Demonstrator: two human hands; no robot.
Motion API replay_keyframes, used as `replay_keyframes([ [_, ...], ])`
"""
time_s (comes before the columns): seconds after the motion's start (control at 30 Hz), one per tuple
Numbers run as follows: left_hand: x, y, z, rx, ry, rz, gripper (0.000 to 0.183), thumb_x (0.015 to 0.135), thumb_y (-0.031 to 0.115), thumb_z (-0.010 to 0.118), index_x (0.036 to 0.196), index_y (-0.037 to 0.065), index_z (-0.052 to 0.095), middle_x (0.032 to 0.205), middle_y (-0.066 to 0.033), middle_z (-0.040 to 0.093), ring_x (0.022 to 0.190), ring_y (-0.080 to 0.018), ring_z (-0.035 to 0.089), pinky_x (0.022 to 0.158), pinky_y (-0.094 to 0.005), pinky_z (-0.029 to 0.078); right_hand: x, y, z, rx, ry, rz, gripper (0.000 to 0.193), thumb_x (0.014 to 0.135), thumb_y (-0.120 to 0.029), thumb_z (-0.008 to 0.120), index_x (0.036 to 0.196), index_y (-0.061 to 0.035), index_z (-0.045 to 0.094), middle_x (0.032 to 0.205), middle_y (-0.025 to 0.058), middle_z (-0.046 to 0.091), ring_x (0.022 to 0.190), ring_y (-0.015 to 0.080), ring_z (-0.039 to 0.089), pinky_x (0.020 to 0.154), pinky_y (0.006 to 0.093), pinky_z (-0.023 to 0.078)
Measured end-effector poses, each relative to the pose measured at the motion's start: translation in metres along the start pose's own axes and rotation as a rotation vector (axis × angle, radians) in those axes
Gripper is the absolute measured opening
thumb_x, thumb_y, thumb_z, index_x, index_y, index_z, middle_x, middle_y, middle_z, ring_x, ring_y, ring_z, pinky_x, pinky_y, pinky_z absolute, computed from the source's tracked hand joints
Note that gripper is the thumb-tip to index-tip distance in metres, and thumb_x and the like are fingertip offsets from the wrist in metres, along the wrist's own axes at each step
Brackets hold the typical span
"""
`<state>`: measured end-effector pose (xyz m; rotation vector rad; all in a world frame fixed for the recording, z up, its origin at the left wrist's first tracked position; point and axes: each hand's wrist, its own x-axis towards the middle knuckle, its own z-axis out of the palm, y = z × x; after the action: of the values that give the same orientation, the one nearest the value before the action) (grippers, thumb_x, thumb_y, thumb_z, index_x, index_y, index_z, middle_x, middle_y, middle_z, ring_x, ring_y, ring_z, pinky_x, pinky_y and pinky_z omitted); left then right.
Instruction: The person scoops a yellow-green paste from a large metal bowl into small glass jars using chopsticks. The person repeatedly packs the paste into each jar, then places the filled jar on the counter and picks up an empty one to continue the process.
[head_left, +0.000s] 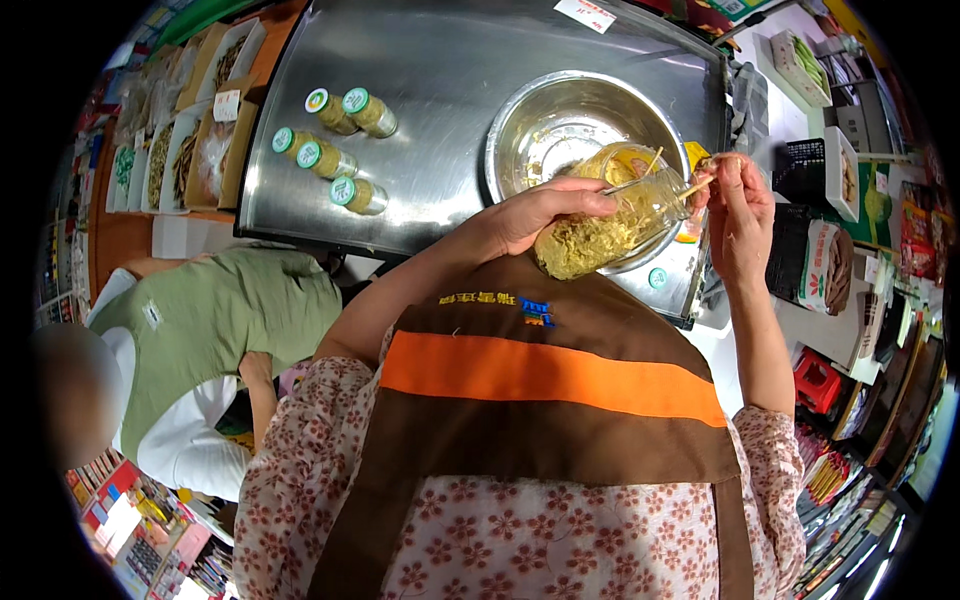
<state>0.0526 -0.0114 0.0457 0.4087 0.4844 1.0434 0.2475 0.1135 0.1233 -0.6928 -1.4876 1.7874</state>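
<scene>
My left hand [545,212] is wrapped round a clear glass jar [600,232], held tilted in front of my apron with its mouth toward the right. Pale yellow-green mash fills much of the jar. My right hand [740,210] pinches a thin wooden stick [697,187], its tip at the jar's mouth. Just behind the jar stands a wide steel bowl [515,115]. More yellow mash [618,160] shows inside it, in what looks like another glass container, with a thin stick across it. A round green-and-white lid [657,278] lies on the table's near edge.
Several filled jars with green-and-white lids [342,190] stand on the left of the steel table [430,60]. Boxes of dried goods [160,160] line the far left. Close on my left, a person in a green apron [220,330] bends over. A red stool [817,380] stands at right.
</scene>
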Motion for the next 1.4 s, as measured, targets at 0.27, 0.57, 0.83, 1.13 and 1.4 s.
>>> replay_keyframes([
  [0.27, -0.006, 0.004, 0.004, 0.008, 0.061, -0.02, 0.06, 0.088, 0.028, 0.058, 0.134, -0.005, 0.038, 0.122, -0.0137, 0.054, 0.109, -0.0176, 0.056, 0.093, -0.031, 0.047, 0.017, -0.038, -0.025, 0.014, 0.073, -0.159, 0.024, 0.098, -0.019, 0.047, 0.095, 0.0035, 0.055, 0.086, 0.012, 0.061, 0.061, 0.0126, 0.056, 0.059, 0.0238, 0.047],
  [0.57, -0.012, -0.001, -0.001, -0.141, 0.075, -0.011, 0.051, 0.087, 0.026, 0.059, 0.128, -0.001, 0.044, 0.112, -0.0118, 0.06, 0.096, -0.0174, 0.063, 0.084, -0.0306, 0.053, -0.012, -0.004, 0.0, -0.151, 0.006, -0.328, 0.02, 0.097, -0.014, 0.047, 0.098, 0.0041, 0.056, 0.095, 0.0163, 0.061, 0.068, 0.0174, 0.061, 0.061, 0.0293, 0.05],
  [0.83, -0.01, -0.005, -0.008, -0.111, 0.073, -0.009, 0.05, 0.089, 0.026, 0.058, 0.128, -0.001, 0.044, 0.115, -0.0125, 0.059, 0.102, -0.0182, 0.061, 0.088, -0.0308, 0.051, -0.012, 0.01, 0.008, 0.014, 0.018, -0.012, 0.019, 0.096, -0.017, 0.051, 0.095, 0.0006, 0.056, 0.091, 0.0121, 0.062, 0.061, 0.011, 0.05, 0.055, 0.0224, 0.041],
  [1.13, -0.017, 0.001, 0.006, -0.147, 0.07, -0.03, 0.051, 0.089, 0.027, 0.058, 0.129, -0.001, 0.043, 0.118, -0.0117, 0.057, 0.105, -0.0166, 0.059, 0.09, -0.031, 0.05, 0.002, -0.025, -0.012, -0.052, 0.078, -0.083, 0.022, 0.098, -0.019, 0.047, 0.091, -0.0002, 0.056, 0.088, 0.012, 0.06, 0.055, 0.0088, 0.048, 0.047, 0.0193, 0.035],
  [1.4, -0.011, -0.003, -0.005, -0.123, 0.07, -0.019, 0.05, 0.089, 0.027, 0.058, 0.129, -0.001, 0.044, 0.117, -0.0115, 0.058, 0.104, -0.0174, 0.06, 0.09, -0.0314, 0.05, 0.005, -0.031, -0.02, -0.048, 0.151, -0.276, 0.024, 0.099, -0.019, 0.045, 0.097, 0.0024, 0.055, 0.082, 0.0131, 0.06, 0.06, 0.0123, 0.055, 0.055, 0.0218, 0.046],
])
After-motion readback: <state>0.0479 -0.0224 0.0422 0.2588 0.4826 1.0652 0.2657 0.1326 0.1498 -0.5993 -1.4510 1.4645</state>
